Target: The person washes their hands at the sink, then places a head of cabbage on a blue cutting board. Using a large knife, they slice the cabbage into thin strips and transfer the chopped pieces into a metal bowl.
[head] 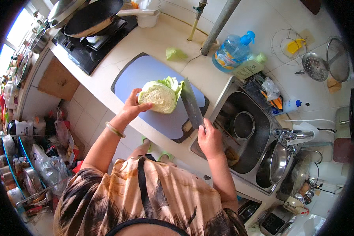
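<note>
A cut cabbage (158, 98) rests on a blue cutting board (140, 69) with dark ends, its pale layered face turned up towards me. My left hand (137, 103) grips the cabbage's left side, the thumb lying across the cut face. In my right hand (209, 138) is the handle of a cleaver (192, 103). The broad blade stands just right of the cabbage, over the board, its tip close to the loose green leaf edges. Whether blade and leaves touch, I cannot tell.
A loose cabbage leaf (176, 54) lies on the counter (156, 38) behind the board. To the right is a sink (253, 156) holding a round pot (244, 125). Soap bottles (231, 53) stand behind it. A gas stove (106, 41) bears a wok (91, 17) at upper left.
</note>
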The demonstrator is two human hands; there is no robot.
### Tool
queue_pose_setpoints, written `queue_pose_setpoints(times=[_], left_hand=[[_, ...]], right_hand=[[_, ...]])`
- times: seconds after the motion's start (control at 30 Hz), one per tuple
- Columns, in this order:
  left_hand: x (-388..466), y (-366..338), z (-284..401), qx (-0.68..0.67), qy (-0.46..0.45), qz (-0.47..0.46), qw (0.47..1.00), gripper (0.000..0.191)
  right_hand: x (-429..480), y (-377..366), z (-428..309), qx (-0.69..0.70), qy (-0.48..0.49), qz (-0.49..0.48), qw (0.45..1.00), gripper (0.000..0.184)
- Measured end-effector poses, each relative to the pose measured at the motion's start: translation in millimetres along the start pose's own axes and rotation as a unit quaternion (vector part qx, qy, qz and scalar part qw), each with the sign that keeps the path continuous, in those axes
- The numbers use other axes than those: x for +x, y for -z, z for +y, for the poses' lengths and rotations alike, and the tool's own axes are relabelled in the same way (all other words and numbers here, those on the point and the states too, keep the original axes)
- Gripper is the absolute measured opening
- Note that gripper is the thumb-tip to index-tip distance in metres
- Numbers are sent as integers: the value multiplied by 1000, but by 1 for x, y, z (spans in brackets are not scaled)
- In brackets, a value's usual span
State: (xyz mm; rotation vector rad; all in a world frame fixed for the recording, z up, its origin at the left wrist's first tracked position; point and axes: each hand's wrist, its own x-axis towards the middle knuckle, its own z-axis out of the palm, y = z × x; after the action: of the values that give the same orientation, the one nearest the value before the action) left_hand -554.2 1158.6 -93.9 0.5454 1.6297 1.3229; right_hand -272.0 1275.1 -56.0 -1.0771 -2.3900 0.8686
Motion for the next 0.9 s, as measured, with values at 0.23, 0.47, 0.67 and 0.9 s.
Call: queue_pose_setpoints(times=[0.23, 0.47, 0.67, 0.9], left_hand=[[1, 0, -12, -93, -41, -47, 994, 87], [-4, 2, -19, -97, -45, -73, 992, 93], [-6, -2, -10, -71, -54, -83, 992, 88], [-20, 3, -9, -72, -49, -100, 991, 92]], right_hand=[[1, 1, 1, 29, -53, -14, 998, 25], [2, -6, 28, -39, -17, 53, 998, 26], [59, -12, 15, -199, -6, 38, 979, 28], [91, -40, 50, -314, 42, 8, 948, 39]])
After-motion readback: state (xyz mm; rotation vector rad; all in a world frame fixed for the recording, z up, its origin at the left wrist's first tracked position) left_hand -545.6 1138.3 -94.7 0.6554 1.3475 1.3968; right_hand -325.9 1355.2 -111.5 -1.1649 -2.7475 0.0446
